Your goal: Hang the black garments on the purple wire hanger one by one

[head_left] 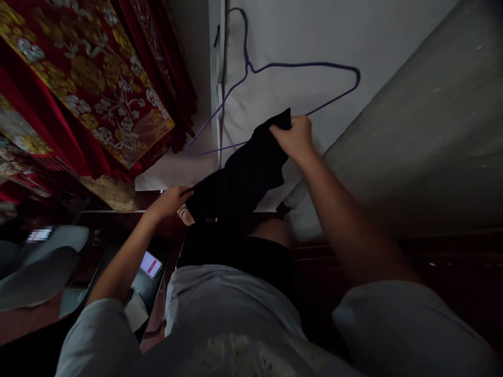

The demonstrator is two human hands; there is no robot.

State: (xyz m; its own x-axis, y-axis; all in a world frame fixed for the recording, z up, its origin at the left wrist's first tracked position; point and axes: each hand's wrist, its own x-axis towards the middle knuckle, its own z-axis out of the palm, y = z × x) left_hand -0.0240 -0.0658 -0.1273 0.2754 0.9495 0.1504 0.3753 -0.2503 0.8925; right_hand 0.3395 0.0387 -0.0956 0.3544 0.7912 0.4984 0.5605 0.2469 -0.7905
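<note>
The black cloth (245,175) is positioned in front of the wearer's body, stretched between the two hands, below and partly overlapping the purple hanger (306,65). The left hand (168,201) pinches the lower left end of the cloth, thumb and fingers pressed together on its edge. The right hand (296,137) pinches the upper right end in the same way, close to the lower bar of the hanger; contact between hand and bar cannot be determined. The cloth runs diagonally, with the right end higher in view, and a loose flap hangs below the right hand. The lower bar is visible on both sides of the cloth; its middle section is hidden. The hanger's hook points upward, beside a narrow white post (217,68), in front of a pale wall (314,31). The hook's support cannot be identified. A red curtain (94,78) with gold and silver flowers occupies the upper left. A phone (151,265) with a lit screen lies near the left forearm. A large grey surface (428,115) slopes along the right side.
</note>
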